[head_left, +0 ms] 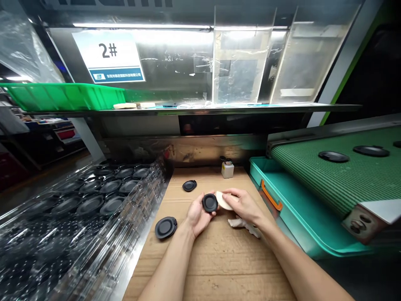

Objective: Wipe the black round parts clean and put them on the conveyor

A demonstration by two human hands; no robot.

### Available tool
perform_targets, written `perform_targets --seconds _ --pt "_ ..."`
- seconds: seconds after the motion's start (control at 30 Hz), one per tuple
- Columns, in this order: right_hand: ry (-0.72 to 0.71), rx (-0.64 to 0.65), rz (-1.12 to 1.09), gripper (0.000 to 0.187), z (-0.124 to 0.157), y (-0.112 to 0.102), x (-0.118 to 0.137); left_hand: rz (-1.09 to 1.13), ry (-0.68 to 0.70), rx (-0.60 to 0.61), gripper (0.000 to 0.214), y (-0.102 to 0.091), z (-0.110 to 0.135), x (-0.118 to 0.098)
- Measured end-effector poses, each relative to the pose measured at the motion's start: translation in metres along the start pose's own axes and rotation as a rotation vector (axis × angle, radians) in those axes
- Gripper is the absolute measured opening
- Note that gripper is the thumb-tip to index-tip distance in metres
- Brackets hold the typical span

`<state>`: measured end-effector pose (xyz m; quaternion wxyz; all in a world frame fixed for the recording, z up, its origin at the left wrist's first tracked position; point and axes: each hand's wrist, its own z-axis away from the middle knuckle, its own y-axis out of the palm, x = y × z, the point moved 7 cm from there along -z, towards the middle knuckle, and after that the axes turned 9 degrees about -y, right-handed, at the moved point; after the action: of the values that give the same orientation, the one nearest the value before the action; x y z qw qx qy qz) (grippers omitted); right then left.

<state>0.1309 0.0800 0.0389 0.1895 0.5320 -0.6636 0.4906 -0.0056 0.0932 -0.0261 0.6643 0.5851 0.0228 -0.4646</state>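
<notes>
My left hand point(199, 215) holds a black round moulded disc point(209, 202) between fingers and thumb, over a cardboard sheet point(216, 263). My right hand point(242, 205) grips a pale cream cloth pad point(223, 200), and the pad's edge sits right beside the disc. Two more black discs lie on the cardboard: one point(166, 228) left of my left hand, another point(189, 186) farther ahead. A crumpled white cloth point(244, 227) lies under my right wrist. A small white bottle with a black pump top point(227, 169) stands at the cardboard's far edge.
Clear plastic trays point(94, 196) with rows of black discs lie left of the cardboard. To the right, a green ribbed conveyor belt point(335, 175) carries several black discs above a teal bin point(282, 200) with an orange handle. A green tray point(62, 97) sits on a high shelf.
</notes>
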Motion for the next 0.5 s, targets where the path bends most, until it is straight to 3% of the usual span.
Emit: perform_targets --seconds 0.1,0.23,0.33,0.5 --pt "0.003 -0.193 0.001 0.036 -0.001 -0.011 -0.003 0.003 -0.040 0.053 0.035 0.002 0.000 -0.001" --pt "-0.021 -0.115 -0.007 0.036 0.003 0.013 -0.002 0.056 -0.035 -0.009 0.039 -0.003 -0.004 0.002" --pt "-0.080 -0.047 0.146 0.033 0.008 0.028 0.007 0.079 0.000 -0.064 0.045 -0.005 -0.005 0.004" --pt "0.042 -0.068 0.496 0.039 0.015 0.027 0.005 0.098 0.052 0.052 0.045 0.010 -0.004 0.007"
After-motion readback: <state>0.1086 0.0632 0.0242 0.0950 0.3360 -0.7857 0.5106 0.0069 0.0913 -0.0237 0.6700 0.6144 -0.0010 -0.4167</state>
